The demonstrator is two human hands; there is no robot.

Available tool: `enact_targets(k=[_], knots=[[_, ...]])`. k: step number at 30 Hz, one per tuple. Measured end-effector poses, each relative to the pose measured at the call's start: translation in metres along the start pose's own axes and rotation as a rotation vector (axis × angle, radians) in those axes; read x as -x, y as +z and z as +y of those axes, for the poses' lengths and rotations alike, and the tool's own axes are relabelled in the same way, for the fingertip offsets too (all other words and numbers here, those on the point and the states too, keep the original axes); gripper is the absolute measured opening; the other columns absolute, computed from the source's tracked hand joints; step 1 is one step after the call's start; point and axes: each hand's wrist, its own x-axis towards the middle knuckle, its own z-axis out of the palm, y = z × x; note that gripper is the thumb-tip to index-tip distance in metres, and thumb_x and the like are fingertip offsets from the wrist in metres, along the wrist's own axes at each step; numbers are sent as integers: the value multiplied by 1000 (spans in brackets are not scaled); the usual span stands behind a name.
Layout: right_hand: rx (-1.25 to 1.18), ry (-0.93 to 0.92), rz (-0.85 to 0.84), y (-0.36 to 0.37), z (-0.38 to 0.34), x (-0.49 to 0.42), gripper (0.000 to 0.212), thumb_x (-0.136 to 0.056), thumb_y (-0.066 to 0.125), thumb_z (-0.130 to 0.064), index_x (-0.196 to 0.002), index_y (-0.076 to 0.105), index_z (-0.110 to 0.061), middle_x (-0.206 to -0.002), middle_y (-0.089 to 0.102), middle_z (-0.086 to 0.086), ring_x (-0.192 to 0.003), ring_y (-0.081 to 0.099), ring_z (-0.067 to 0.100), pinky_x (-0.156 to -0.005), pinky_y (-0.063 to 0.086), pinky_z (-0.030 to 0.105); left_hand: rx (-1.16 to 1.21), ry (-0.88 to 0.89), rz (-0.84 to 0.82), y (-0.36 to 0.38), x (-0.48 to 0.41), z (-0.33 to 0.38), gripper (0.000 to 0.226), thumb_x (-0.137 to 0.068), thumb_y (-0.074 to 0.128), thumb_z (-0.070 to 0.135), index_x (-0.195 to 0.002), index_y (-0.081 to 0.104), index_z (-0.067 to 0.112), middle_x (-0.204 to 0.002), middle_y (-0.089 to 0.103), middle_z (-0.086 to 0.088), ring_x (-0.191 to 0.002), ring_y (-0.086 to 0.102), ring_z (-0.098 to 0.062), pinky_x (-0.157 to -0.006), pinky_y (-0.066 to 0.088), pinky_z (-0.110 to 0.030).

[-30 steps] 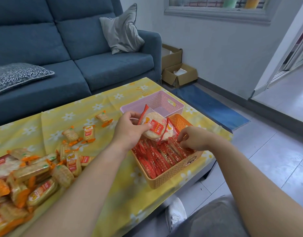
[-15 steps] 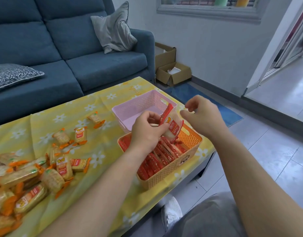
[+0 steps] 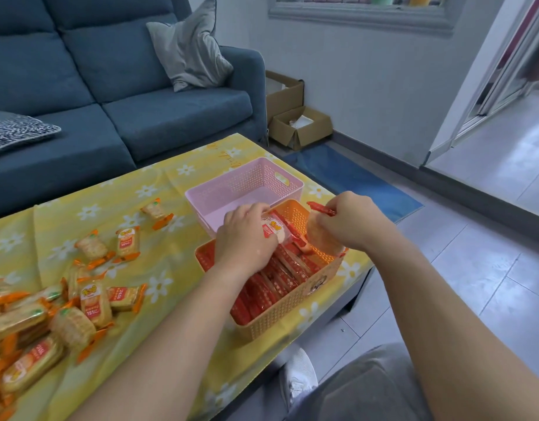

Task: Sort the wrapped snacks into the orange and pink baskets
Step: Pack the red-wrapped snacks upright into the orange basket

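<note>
Two curled hands (image 3: 245,238) (image 3: 351,223), one snack (image 3: 274,230) (image 3: 321,240) each

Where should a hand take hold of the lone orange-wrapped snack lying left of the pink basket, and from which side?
Probably from above, pinching the lone orange-wrapped snack across its narrow cracker body. It lies flat on the tablecloth, apart from the other snacks, so both long edges are free. Its crimped orange end looks too flimsy to hold.

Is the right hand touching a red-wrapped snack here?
Touching. In the head view the right hand pinches the red-wrapped snack by its crimped end, over the orange basket.
</note>
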Motion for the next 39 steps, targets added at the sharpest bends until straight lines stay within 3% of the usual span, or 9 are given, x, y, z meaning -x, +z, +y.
enact_targets(k=[3,7,14,21,24,27,31,35,39], knots=[[83,-29,-40,7,-2,-6,29,-100,51,-31,-104,72,-12,-85,70,5,-76,67,20,-72,62,34,16,-41,-118,5,-5,-8,67,-86,69,44,-145,41,26,-139,52,-4,-128,46,-30,-105,41,-43],[102,-83,-41,10,-9,-9,30,-100,52,-35,-105,72,-14,-85,71,3,-73,67,16,-64,59,29,21,-55,-14,-1,-9,-11,72,-76,81,40,-138,45,28,-129,45,-4,-115,52,-28,-97,47,-41],[231,-47,-221,24,-1,-13,37,-92,61,-56,-92,70,-20,-81,72,-3,-75,70,16,-76,63,39,562,-263,119,-19,-18,-19,64,-76,86,16,-133,56,19,-119,58,-1,-99,59,-17,-86,51,-33],[209,-4,-274,29,2,-19,29,-98,58,-42,-99,70,-15,-90,73,1,-82,70,19,-80,61,41,1005,-408,67,-19,-15,-11,56,-76,86,10,-128,63,12,-108,72,-4,-86,74,-21,-78,62,-43],[-132,6,-28,10,3,-16,30,-103,43,-24,-106,70,-10,-98,72,7,-87,69,22,-81,61,42,1097,-361,-21,-11,-13,-1,57,-74,86,9,-126,62,15,-109,73,-6,-89,75,-24,-81,61,-50],[-688,77,-89,-2,-9,-2,31,-103,46,-43,-116,60,-19,-108,69,3,-93,69,19,-88,60,45,1064,-291,-41,0,-8,15,53,-72,89,14,-116,60,25,-112,71,-2,-96,73,-23,-85,60,-50],[-313,164,58,-2,-14,3,76,-90,51,-69,-141,43,-13,-133,55,11,-100,64,23,-82,60,43,832,-143,120,5,1,35,50,-77,86,21,-114,52,26,-107,59,12,-96,61,-6,-75,53,-17],[-711,237,-15,-15,-16,6,61,-98,36,-64,-106,65,-10,-91,73,10,-78,74,24,-60,60,33,648,22,193,8,9,50,36,-84,80,22,-99,47,28,-97,59,13,-86,60,-4,-66,48,-12],[-548,149,68,-14,-7,6,27,-95,60,-40,-88,71,-16,-83,74,4,-74,74,19,-63,65,37,776,188,-16,10,16,56,20,-85,79,22,-90,60,23,-85,68,12,-87,65,1,-72,54,-15]])
